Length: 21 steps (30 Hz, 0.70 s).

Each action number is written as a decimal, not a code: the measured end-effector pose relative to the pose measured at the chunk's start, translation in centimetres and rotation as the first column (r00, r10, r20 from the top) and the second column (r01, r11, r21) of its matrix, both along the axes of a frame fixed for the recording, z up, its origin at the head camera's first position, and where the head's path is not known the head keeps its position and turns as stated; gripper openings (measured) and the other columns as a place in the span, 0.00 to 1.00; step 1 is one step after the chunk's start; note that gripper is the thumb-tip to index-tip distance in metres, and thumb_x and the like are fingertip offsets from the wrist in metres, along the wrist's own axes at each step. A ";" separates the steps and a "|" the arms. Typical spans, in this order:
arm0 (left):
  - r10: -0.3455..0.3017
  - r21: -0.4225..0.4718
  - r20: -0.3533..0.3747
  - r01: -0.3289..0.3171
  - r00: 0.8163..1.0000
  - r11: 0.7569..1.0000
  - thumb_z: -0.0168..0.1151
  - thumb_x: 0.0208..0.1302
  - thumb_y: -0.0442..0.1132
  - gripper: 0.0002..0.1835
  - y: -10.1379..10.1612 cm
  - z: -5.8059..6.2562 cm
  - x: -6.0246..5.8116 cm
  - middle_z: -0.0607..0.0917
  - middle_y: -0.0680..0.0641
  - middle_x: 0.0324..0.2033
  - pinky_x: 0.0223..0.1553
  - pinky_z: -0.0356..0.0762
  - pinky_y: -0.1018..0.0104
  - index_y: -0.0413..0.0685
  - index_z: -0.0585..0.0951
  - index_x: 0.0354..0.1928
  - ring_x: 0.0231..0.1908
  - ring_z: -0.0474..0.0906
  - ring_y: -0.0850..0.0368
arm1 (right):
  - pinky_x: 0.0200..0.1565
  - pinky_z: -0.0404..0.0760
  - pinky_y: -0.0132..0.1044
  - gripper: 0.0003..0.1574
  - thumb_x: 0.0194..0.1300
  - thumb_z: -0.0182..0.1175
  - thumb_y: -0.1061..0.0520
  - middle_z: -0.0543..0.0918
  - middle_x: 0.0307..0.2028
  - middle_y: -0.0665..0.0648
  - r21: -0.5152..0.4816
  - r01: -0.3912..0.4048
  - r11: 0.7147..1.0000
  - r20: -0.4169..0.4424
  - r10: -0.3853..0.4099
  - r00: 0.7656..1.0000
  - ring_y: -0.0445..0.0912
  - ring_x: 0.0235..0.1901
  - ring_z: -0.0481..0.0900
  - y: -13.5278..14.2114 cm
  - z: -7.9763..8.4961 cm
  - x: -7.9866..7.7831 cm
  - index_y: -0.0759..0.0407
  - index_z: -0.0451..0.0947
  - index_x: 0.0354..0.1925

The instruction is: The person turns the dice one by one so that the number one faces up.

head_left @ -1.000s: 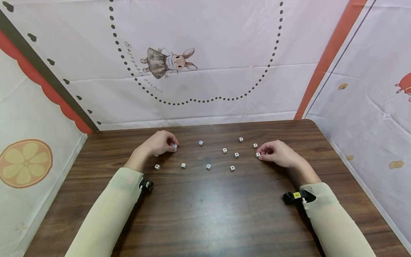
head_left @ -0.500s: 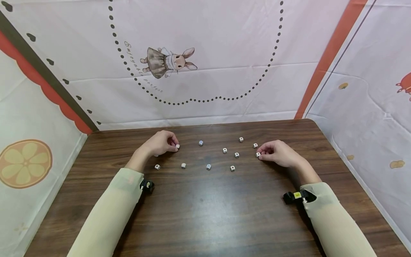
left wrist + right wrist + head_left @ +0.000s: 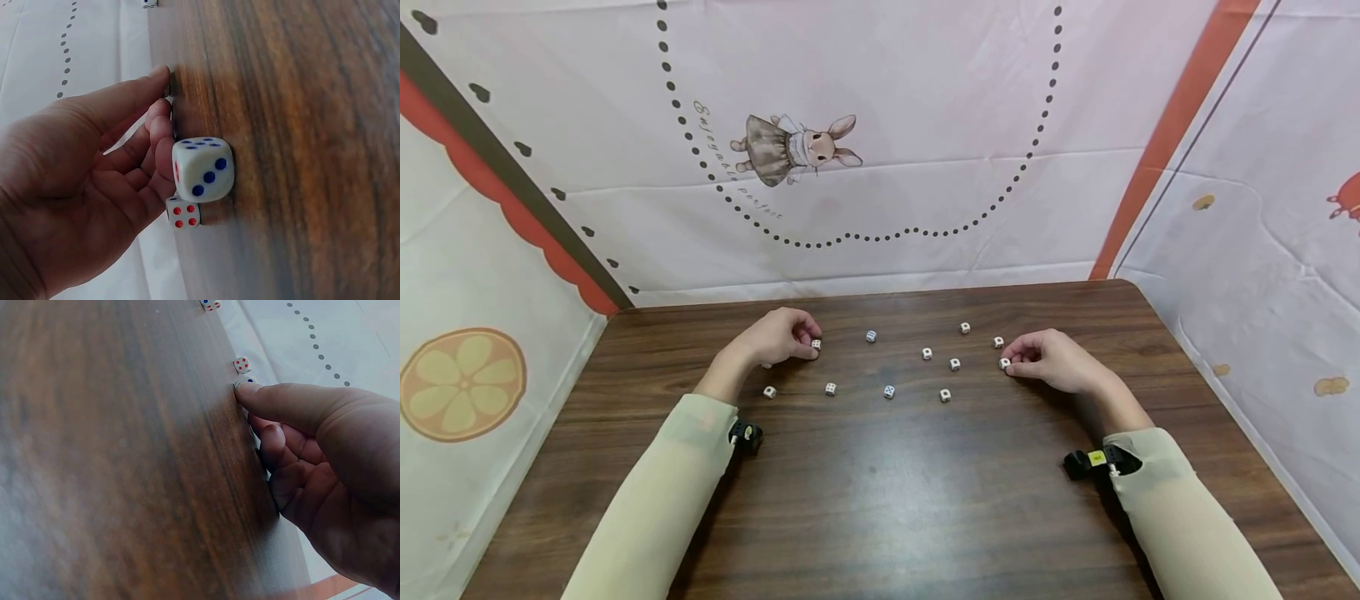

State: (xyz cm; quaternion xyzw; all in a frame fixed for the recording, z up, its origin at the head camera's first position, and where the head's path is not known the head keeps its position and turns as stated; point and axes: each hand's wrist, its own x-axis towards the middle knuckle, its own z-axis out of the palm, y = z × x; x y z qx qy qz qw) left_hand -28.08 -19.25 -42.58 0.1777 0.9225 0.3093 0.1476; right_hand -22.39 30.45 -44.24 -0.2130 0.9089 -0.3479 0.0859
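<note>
Near the table's back left, my left hand (image 3: 782, 335) holds a white die (image 3: 816, 344) at the tips of its thumb and forefinger. In the left wrist view that die is mostly hidden behind the thumb of the left hand (image 3: 94, 156). Close to the palm there lie a die with blue pips (image 3: 209, 177) and another showing four red pips (image 3: 184, 215). On the right side, my right hand (image 3: 1051, 360) pinches a die (image 3: 1004, 364) low at the tabletop; its thumb covers most of it in the right wrist view. One more die (image 3: 997, 342) lies just behind those fingers.
Several other dice lie spread between the hands, among them a die (image 3: 871, 337) at the back and a die (image 3: 889, 392) nearer the front. The brown wooden table (image 3: 880, 500) meets a printed cloth wall (image 3: 925, 200) at the back.
The die in my left hand has turned, from a blue-pipped face to a different face, and moved slightly right. My right hand stays at its die. The head view has shifted slightly.
</note>
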 end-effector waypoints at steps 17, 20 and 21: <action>-0.036 -0.048 -0.094 0.032 0.995 0.998 0.79 0.63 0.38 0.08 0.8 0.2 0.0 0.83 0.52 0.30 0.40 0.72 0.58 0.47 0.88 0.41 0.33 0.76 0.56 | 0.39 0.77 0.35 0.05 0.70 0.73 0.60 0.87 0.33 0.48 0.000 0.008 1.000 0.007 -0.008 1.000 0.44 0.34 0.80 0.0 0.0 -0.1 0.56 0.89 0.43; -0.035 -0.048 -0.110 0.029 0.993 0.998 0.78 0.63 0.37 0.06 0.7 0.0 0.0 0.83 0.52 0.29 0.40 0.73 0.58 0.48 0.88 0.39 0.33 0.76 0.55 | 0.39 0.77 0.35 0.05 0.70 0.73 0.59 0.87 0.33 0.48 -0.003 0.004 1.000 0.010 -0.004 1.000 0.44 0.34 0.80 0.0 0.0 -0.1 0.56 0.89 0.44; -0.030 -0.046 -0.114 0.025 0.993 0.999 0.78 0.63 0.37 0.07 0.7 0.0 0.0 0.83 0.53 0.29 0.41 0.73 0.58 0.49 0.88 0.38 0.33 0.77 0.55 | 0.39 0.77 0.35 0.05 0.70 0.73 0.59 0.87 0.33 0.48 -0.004 0.003 1.000 0.011 -0.003 1.000 0.43 0.34 0.80 0.0 0.0 0.0 0.56 0.89 0.44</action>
